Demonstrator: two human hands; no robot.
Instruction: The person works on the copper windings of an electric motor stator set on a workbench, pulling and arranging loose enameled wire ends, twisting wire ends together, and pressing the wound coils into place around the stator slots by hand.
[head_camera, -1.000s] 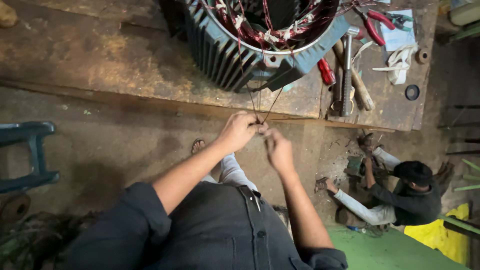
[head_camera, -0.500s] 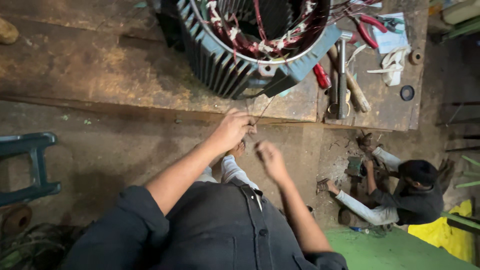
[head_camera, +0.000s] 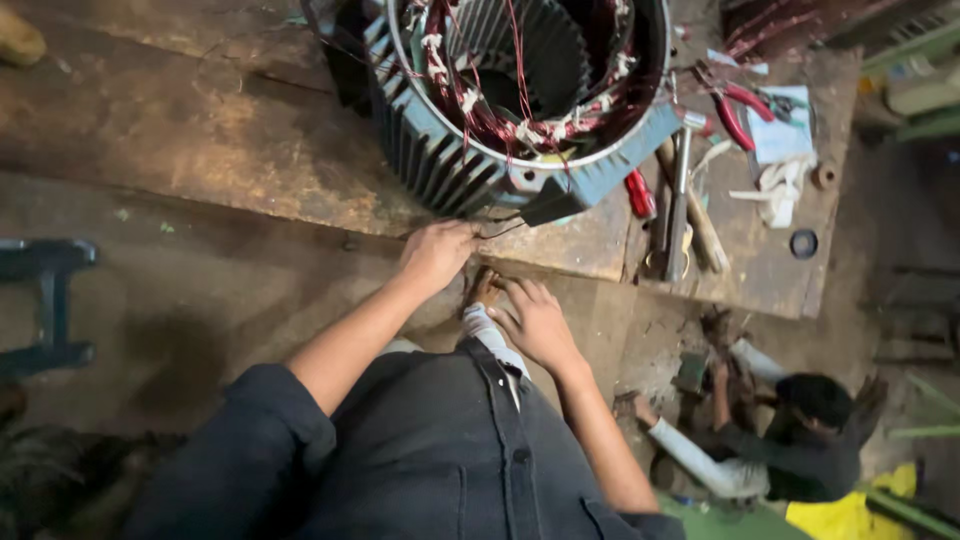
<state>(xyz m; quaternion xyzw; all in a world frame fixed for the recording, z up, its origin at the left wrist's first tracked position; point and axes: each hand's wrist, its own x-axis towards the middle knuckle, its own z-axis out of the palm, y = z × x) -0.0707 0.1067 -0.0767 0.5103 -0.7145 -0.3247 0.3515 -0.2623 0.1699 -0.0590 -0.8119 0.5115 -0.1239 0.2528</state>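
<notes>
Table: your worn, rust-brown wooden table (head_camera: 200, 130) fills the upper frame.
Motor: the grey-blue finned motor housing with red copper windings (head_camera: 520, 100) stands at the table's near edge.
Co-worker: a person in dark clothes (head_camera: 790, 440) crouches on the floor at lower right.
Left hand: your left hand (head_camera: 437, 252), grip pinched together on thin dark wires (head_camera: 490, 226) just below the housing.
Right hand: your right hand (head_camera: 535, 320) hangs beside it, grip apart, fingers loose, holding nothing.
Tools: a steel hammer (head_camera: 680, 195) and red-handled pliers (head_camera: 735, 115) lie right of the housing.

One motor stator (head_camera: 520, 100), one hammer (head_camera: 680, 190), one pair of red-handled pliers (head_camera: 735, 110), one red-handled screwdriver (head_camera: 640, 193), two persons.
</notes>
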